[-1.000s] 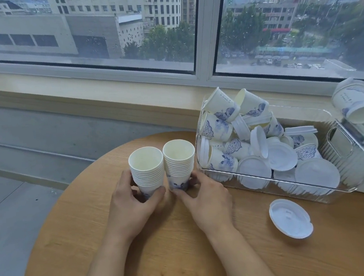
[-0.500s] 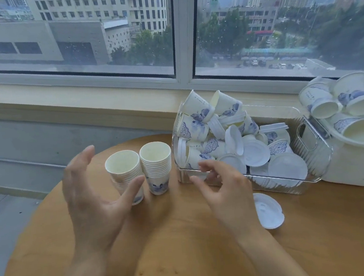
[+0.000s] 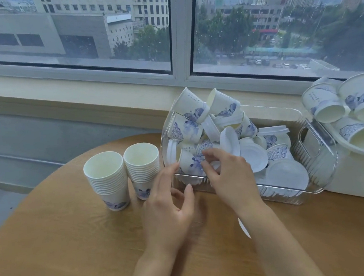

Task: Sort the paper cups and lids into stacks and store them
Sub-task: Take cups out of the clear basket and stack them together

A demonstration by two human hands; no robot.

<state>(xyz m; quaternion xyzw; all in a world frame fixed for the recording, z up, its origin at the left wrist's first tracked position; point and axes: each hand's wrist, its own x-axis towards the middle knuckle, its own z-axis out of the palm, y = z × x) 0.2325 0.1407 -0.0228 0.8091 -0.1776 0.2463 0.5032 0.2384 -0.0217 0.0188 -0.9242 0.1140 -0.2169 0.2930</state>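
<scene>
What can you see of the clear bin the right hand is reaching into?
The clear bin is a transparent plastic box with ribbed walls, rounded corners and a cut-out handle in its right end. It stands upright on the round wooden table, below the window sill, its right end against a white tub. Loose paper cups and white lids fill it, piled above the rim at the left. The right hand reaches over its front wall among them.

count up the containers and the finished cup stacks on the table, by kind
cup stacks: 2, left one and right one, standing side by side
clear bin: 1, holding loose cups and lids
white tub: 1, holding cups
total: 4
</scene>
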